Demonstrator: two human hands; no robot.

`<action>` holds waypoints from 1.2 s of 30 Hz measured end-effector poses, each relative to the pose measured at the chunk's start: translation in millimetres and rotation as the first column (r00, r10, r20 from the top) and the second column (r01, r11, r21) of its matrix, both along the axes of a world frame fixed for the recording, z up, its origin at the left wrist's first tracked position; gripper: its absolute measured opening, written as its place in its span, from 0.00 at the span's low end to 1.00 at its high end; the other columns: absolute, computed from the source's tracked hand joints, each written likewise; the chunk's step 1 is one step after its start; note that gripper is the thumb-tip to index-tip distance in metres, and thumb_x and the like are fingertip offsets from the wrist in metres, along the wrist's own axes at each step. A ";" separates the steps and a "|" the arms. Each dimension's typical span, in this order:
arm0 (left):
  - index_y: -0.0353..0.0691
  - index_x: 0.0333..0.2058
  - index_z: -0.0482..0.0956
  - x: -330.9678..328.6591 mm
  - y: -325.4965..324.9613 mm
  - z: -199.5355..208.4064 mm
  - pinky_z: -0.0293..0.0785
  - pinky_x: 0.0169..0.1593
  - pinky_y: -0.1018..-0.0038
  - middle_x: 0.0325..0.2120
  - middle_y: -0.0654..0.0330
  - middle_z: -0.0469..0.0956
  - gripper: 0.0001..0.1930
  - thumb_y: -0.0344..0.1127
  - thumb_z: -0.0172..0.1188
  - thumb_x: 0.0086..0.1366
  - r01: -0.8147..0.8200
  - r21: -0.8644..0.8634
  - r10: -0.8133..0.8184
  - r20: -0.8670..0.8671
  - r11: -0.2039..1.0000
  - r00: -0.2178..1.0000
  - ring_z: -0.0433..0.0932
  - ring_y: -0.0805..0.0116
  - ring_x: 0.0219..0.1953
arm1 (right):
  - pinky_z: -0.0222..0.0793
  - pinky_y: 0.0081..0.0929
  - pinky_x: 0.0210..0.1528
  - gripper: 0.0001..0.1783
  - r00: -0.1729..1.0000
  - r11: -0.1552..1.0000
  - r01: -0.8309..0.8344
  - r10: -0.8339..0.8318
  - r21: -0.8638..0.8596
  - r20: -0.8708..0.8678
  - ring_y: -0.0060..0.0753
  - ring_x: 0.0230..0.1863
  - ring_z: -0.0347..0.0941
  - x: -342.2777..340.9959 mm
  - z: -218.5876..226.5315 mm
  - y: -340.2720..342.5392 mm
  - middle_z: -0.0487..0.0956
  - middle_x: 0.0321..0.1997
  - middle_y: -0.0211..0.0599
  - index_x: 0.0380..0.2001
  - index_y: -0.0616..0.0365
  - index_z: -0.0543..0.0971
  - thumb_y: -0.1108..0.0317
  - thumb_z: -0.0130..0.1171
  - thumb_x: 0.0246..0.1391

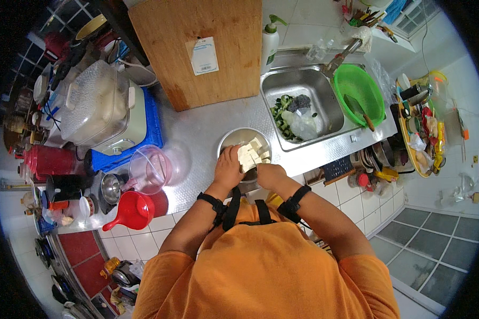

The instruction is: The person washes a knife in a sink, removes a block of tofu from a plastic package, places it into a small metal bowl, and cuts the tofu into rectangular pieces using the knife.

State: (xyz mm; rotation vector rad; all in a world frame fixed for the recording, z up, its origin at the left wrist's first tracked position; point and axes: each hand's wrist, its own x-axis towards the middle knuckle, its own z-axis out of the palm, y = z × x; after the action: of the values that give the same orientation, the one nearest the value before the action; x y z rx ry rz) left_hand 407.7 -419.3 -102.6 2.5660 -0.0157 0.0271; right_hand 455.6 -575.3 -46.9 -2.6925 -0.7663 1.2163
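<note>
Cubes (250,154), pale, tofu-like: against my left hand, at the bowl's mouth. Left hand (229,167), mine: fingers half curled about the cubes. Right hand (271,176), mine: curled nearly closed, just right of the cubes; whether it grips anything, I cannot tell. Bowl (228,139), round, metal: beneath both hands, on the metal surface (194,133). Board (167,58), wooden, upright: beyond my hands, leftward. Sink (285,82), steel, chopped greens (282,119) within: beyond my hands, rightward. Pitcher (149,170), translucent pink: left of my hands. Dipper (135,210), red: farther left, closer to my body. Pump bottle (270,48), white: well beyond my hands. Basin (359,80), green: far right of them. Appliance (123,130), cream, clear-lidded: far left.
</note>
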 end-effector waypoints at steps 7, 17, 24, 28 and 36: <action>0.37 0.55 0.55 -1.4 -4.4 4.2 0.57 0.58 0.61 0.51 0.45 0.60 0.43 0.30 0.68 0.38 -0.034 -0.050 0.034 -0.003 0.998 0.999 0.60 0.45 0.54 | 0.72 0.37 0.38 0.13 1.000 0.999 0.013 -0.014 0.053 0.014 0.47 0.36 0.76 -14.8 7.7 -9.3 0.78 0.34 0.49 0.33 0.66 0.75 0.70 0.48 0.46; 0.39 0.55 0.55 -2.3 -5.8 -3.2 0.58 0.57 0.61 0.50 0.47 0.61 0.45 0.32 0.71 0.37 -0.064 -0.019 0.065 0.057 0.998 0.996 0.62 0.47 0.53 | 0.71 0.38 0.38 0.12 0.995 0.994 -0.082 0.078 -0.073 -0.055 0.47 0.36 0.77 -2.0 29.2 -4.1 0.78 0.34 0.52 0.30 0.67 0.77 0.70 0.49 0.44; 0.40 0.55 0.54 -0.1 -4.9 -10.3 0.58 0.57 0.61 0.50 0.47 0.60 0.46 0.32 0.71 0.37 -0.063 0.030 0.060 0.090 0.998 0.994 0.62 0.47 0.53 | 0.72 0.39 0.36 0.13 0.969 0.966 -0.230 0.216 -0.115 -0.121 0.44 0.35 0.77 10.2 39.3 -5.9 0.79 0.33 0.47 0.28 0.62 0.80 0.67 0.52 0.40; 0.39 0.56 0.54 1.8 -3.2 -1.0 0.57 0.59 0.62 0.51 0.47 0.59 0.46 0.34 0.71 0.38 -0.040 0.008 0.040 0.040 0.999 0.998 0.60 0.46 0.54 | 0.72 0.39 0.35 0.13 0.968 0.965 -0.244 0.238 -0.092 -0.078 0.46 0.33 0.77 17.9 44.1 -10.5 0.79 0.31 0.49 0.26 0.63 0.80 0.67 0.52 0.38; 0.34 0.54 0.54 -12.2 14.3 30.9 0.55 0.60 0.64 0.51 0.46 0.59 0.43 0.36 0.70 0.41 -0.007 -0.135 0.002 -0.040 0.991 0.999 0.57 0.49 0.57 | 0.70 0.41 0.33 0.13 0.992 0.993 -0.119 0.119 0.005 -0.045 0.52 0.31 0.75 13.8 93.2 -55.4 0.77 0.28 0.54 0.29 0.67 0.76 0.68 0.47 0.46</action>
State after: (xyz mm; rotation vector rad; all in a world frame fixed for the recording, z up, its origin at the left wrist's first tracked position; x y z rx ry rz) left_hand 395.5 -405.0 -71.7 2.4301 0.0066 -0.0203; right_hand 469.4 -630.7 46.3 -2.6417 -0.9330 1.2956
